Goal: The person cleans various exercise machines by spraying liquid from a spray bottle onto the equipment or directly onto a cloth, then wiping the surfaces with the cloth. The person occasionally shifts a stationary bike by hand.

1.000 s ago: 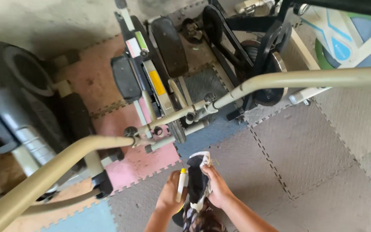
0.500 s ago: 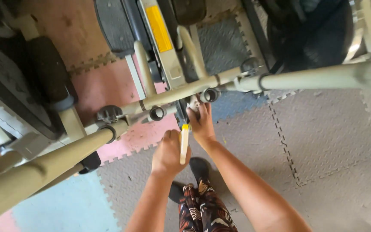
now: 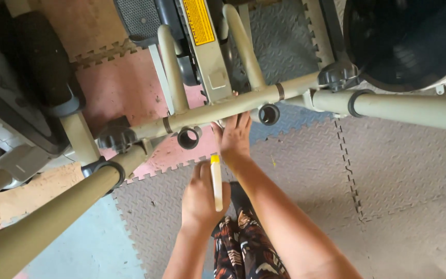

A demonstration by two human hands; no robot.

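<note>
Reaching higher than before, right hand (image 3: pixel 235 135) lies spread — fingers on the beige crossbar (image 3: pixel 218 109) — left hand (image 3: pixel 201 199) gripping a white tube (image 3: pixel 216 182).

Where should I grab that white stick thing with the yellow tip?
Grip the white stick around its plain white middle, coming from its left side, as the left hand does now. It is thin and straight, so fingers wrap it easily, and the yellow tip stays free, pointing toward the beige crossbar.

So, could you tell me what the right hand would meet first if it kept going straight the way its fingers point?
The right hand would meet the beige crossbar of the exercise machine; its fingertips already seem to reach it, though depth is unclear.
</note>
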